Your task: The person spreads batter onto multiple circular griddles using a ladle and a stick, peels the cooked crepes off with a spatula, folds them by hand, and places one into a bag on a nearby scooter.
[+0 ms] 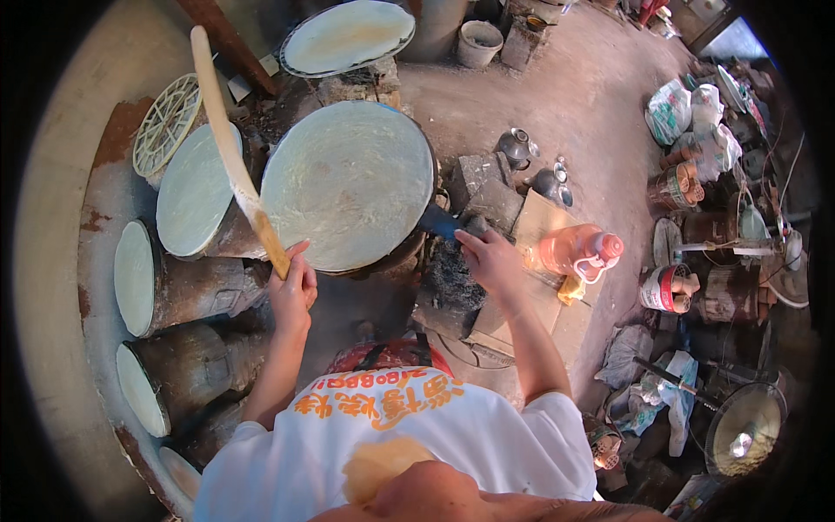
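From where I stand, the big round pan sits just above the middle of the frame, its face covered with a pale, streaky layer. The person's left hand is closed around the lower end of a long wooden stick, which slants toward the upper left of the frame, smeared white partway along. The right hand grips a dark blue handle at the pan's right edge; I can't tell whether it belongs to the pan or is a separate tool resting there.

What worries me first is that stick. Held by one end, it could swing wide with a small twist of the wrist, and its shaft already crosses in front of the neighbouring round plate at the left, so a dip might scuff that pale surface. A hard tug on the handle might tilt the pan or tear its layer. Both hands are bare and near the rim; if it's hot, a slip could burn fingers. And a careless right elbow could knock the pink bottle by the cardboard, right of centre.
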Demonstrator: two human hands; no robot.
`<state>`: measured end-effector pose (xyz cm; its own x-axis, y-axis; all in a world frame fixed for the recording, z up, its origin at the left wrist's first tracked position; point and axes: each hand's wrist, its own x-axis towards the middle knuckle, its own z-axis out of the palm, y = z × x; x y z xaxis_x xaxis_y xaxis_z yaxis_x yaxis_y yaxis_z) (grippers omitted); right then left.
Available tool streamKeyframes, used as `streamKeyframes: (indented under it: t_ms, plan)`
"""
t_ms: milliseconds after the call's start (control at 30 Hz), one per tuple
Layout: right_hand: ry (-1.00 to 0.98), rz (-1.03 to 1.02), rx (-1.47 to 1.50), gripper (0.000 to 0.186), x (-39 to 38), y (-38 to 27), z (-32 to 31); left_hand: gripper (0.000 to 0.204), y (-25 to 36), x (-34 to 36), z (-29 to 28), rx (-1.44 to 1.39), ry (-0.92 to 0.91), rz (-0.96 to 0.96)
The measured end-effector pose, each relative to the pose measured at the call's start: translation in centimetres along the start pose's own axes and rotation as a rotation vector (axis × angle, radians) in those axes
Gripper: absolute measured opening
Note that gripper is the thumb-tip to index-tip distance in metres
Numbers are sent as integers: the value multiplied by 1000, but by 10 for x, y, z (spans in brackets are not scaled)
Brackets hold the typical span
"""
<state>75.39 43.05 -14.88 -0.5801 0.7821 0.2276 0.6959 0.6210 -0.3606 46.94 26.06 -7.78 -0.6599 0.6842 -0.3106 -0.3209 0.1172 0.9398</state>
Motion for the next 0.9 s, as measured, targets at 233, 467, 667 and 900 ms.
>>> streamKeyframes:
  t_ms: [233,467,667,900]
  plan:
    - [-72,-59,-93,25,34,17,-17,23,-3,-13,-36,-10,163,18]
    - [-149,-196,-78,24,32,11,-24,23,1,-15,-41,-18,157,16]
    - [-316,-379,-77,31,21,-22,-7,24,-1,-11,-41,15,155,-13]
    - [-400,-402,-52,35,9,-94,26,24,-3,-8,-52,36,130,-32]
